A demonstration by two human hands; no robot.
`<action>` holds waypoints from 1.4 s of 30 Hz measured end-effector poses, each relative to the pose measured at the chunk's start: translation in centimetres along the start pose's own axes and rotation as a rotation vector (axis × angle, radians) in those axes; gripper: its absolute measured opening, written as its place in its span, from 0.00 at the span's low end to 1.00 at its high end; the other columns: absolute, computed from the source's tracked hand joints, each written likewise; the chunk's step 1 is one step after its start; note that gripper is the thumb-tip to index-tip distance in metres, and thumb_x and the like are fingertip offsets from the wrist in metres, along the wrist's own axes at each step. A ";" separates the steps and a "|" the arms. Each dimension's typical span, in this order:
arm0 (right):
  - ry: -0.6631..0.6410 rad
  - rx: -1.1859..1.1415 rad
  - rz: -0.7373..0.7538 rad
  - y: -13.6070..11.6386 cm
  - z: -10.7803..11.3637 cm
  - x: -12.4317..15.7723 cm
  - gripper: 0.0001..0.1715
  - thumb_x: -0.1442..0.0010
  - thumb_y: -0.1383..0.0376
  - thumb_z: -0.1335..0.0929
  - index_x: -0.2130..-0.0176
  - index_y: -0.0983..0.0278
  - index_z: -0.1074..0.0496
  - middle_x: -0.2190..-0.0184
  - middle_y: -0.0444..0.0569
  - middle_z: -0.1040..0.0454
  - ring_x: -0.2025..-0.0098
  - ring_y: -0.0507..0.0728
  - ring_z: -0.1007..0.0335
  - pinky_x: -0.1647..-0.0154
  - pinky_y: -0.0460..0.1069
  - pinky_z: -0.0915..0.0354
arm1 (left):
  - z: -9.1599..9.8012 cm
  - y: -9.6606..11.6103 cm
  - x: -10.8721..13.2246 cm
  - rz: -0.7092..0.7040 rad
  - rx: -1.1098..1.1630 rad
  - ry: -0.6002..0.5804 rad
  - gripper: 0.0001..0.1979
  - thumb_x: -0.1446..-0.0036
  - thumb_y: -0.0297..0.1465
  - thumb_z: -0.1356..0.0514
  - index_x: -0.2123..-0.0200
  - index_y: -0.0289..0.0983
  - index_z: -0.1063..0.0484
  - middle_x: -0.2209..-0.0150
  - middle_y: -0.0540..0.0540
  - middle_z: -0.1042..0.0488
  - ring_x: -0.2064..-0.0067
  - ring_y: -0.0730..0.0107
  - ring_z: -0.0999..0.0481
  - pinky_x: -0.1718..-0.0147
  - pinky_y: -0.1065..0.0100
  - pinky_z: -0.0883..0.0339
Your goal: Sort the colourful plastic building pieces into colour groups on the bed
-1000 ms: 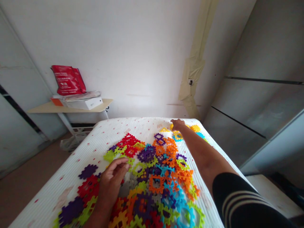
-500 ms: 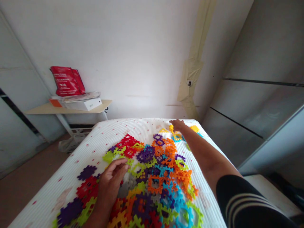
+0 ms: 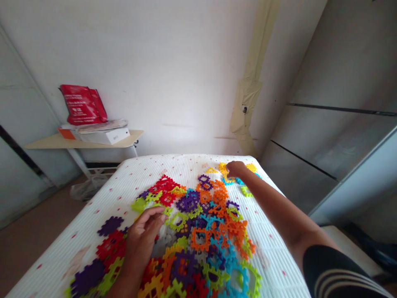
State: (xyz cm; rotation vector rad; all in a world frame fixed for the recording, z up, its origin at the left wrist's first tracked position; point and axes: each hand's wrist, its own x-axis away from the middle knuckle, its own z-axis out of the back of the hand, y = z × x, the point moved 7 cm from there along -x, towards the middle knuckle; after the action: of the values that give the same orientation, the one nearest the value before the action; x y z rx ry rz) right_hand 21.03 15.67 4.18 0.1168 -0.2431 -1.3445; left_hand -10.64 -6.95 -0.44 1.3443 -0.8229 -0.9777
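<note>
Right-hand fingers [image 3: 232, 167] curl together at yellow interlocking pieces [image 3: 223, 169] (clamped or not, I cannot tell); left-hand fingers [image 3: 152, 217] stand apart, just above the colourful plastic pile [image 3: 198, 244].

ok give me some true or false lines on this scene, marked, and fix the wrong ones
1. The right hand is at the far end of the mattress, beside yellow pieces. True.
2. The red bag lies on the mattress. False: it sits on top of a white box on a small table.
3. The left hand is over the near part of the pile of interlocking plastic pieces. True.
4. The right sleeve is plain red. False: it is black with pale stripes.
</note>
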 end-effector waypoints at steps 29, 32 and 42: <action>-0.038 -0.018 -0.060 -0.6 -1.5 0.6 0.31 0.55 0.54 0.28 0.52 0.61 0.31 0.53 0.54 0.27 0.53 0.65 0.30 0.60 0.54 0.34 | 0.0 0.7 0.1 -0.011 -0.021 0.014 0.22 0.59 0.45 0.37 0.64 0.35 0.28 0.71 0.46 0.25 0.67 0.63 0.26 0.64 0.65 0.32; -0.042 -0.016 -0.062 -0.7 -1.0 0.9 0.30 0.55 0.56 0.28 0.51 0.61 0.31 0.54 0.54 0.27 0.53 0.64 0.30 0.60 0.54 0.34 | 0.0 0.7 0.1 -0.007 -0.030 0.016 0.22 0.59 0.45 0.37 0.64 0.35 0.28 0.72 0.46 0.25 0.68 0.64 0.27 0.65 0.66 0.32; 0.016 0.005 -0.048 -1.3 0.8 1.8 0.17 0.45 0.66 0.34 0.55 0.65 0.27 0.54 0.58 0.26 0.52 0.63 0.30 0.57 0.53 0.34 | 0.0 0.4 0.0 -0.020 -0.006 0.016 0.22 0.58 0.45 0.37 0.63 0.36 0.27 0.69 0.45 0.24 0.66 0.63 0.25 0.63 0.66 0.32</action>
State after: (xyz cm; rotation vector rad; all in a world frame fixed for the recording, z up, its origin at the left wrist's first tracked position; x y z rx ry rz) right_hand 19.96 13.69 4.85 0.1381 -0.2309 -1.3907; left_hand -10.60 -6.97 -0.05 1.3558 -0.7949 -0.9833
